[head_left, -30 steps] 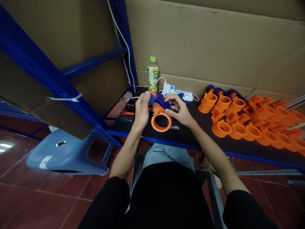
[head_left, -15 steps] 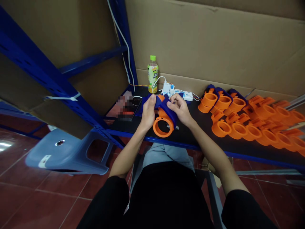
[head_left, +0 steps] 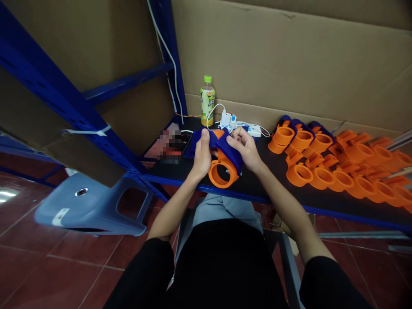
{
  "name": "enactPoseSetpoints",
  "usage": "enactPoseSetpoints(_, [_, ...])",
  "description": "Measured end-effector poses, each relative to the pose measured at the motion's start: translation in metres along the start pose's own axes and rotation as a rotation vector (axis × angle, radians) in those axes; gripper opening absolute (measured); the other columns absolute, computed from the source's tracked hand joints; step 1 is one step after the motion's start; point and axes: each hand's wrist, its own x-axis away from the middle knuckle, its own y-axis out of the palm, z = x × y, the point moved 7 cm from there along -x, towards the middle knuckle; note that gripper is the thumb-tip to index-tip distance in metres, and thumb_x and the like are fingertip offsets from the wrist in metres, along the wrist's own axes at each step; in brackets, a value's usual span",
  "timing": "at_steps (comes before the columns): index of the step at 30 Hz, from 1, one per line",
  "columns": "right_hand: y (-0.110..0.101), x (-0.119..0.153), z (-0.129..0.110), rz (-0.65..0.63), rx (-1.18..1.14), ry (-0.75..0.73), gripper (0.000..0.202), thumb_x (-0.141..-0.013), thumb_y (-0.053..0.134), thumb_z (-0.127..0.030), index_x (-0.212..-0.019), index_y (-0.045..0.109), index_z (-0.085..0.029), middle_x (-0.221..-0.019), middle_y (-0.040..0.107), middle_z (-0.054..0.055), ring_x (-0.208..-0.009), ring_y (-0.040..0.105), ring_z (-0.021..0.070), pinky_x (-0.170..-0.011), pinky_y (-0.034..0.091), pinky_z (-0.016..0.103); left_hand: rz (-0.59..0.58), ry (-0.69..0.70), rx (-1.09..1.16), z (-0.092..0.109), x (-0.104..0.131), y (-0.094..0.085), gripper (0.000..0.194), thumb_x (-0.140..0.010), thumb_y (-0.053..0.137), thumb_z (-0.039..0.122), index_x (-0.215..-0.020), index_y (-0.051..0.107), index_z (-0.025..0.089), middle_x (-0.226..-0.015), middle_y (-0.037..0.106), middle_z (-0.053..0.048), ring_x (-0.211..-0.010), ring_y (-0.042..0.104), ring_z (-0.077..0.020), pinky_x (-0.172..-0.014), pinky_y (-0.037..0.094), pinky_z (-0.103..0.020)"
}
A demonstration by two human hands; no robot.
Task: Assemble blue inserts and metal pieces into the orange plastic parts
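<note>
Over the front of the dark shelf top I hold an orange plastic part [head_left: 223,174] with a round ring at its lower end. Dark blue cloth [head_left: 232,151] wraps around its upper section. My left hand [head_left: 202,155] is closed on the left side of the cloth, thumb on top, its other fingers mostly hidden beneath. With thumb and curled fingers, my right hand [head_left: 246,148] grips the cloth's right edge. A small light object, partly hidden, lies behind the ring.
Several orange ring parts [head_left: 322,176] stand in rows at the right, some blue-wrapped. Behind my hands are a green-capped bottle [head_left: 207,103] and a white power strip [head_left: 254,130] with cables. A phone [head_left: 184,142] lies left. A blue stool [head_left: 93,201] stands beside the rack's blue post [head_left: 77,103].
My right thumb and fingers have shifted slightly on the cloth, which now lies flatter over the orange part. The ring sits slightly lower and further right in view.
</note>
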Motion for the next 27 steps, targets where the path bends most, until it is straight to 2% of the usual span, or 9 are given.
enactPoseSetpoints(7, [0.000, 0.001, -0.008, 0.000, 0.009, 0.047, 0.066, -0.072, 0.085, -0.068, -0.078, 0.037, -0.023, -0.070, 0.036, -0.006, -0.063, 0.029, 0.0087, -0.059, 0.029, 0.024, 0.011, 0.029, -0.002, -0.002, 0.002, 0.000, 0.077, -0.089, 0.047, 0.088, -0.099, 0.076, 0.017, -0.070, 0.067, -0.006, -0.074, 0.073, -0.0235, -0.058, 0.060, -0.032])
enactPoseSetpoints(15, [0.000, 0.005, -0.010, -0.007, -0.024, 0.072, 0.066, -0.071, 0.086, -0.066, -0.076, 0.036, -0.023, -0.070, 0.036, -0.006, -0.064, 0.030, 0.0091, -0.059, 0.027, 0.024, 0.043, 0.022, 0.010, 0.002, 0.005, 0.001, 0.078, -0.089, 0.046, 0.089, -0.100, 0.076, 0.017, -0.072, 0.067, -0.007, -0.075, 0.073, -0.0241, -0.055, 0.059, -0.031])
enactPoseSetpoints(22, [0.002, 0.006, -0.007, 0.019, -0.080, 0.109, 0.064, -0.070, 0.088, -0.062, -0.076, 0.038, -0.022, -0.069, 0.037, -0.006, -0.063, 0.030, 0.0084, -0.059, 0.027, 0.023, 0.041, 0.076, -0.033, 0.010, 0.008, 0.002, 0.075, -0.090, 0.046, 0.086, -0.095, 0.077, 0.018, -0.072, 0.067, -0.005, -0.065, 0.067, -0.0188, -0.050, 0.054, -0.028])
enactPoseSetpoints(27, [0.000, 0.007, -0.002, 0.036, -0.120, 0.175, 0.064, -0.069, 0.090, -0.061, -0.077, 0.039, -0.022, -0.070, 0.038, -0.006, -0.062, 0.033, 0.0080, -0.057, 0.029, 0.023, 0.038, 0.051, -0.055, 0.009, 0.008, 0.004, 0.076, -0.092, 0.043, 0.086, -0.090, 0.076, 0.018, -0.070, 0.066, -0.005, -0.059, 0.063, -0.0162, -0.048, 0.052, -0.027])
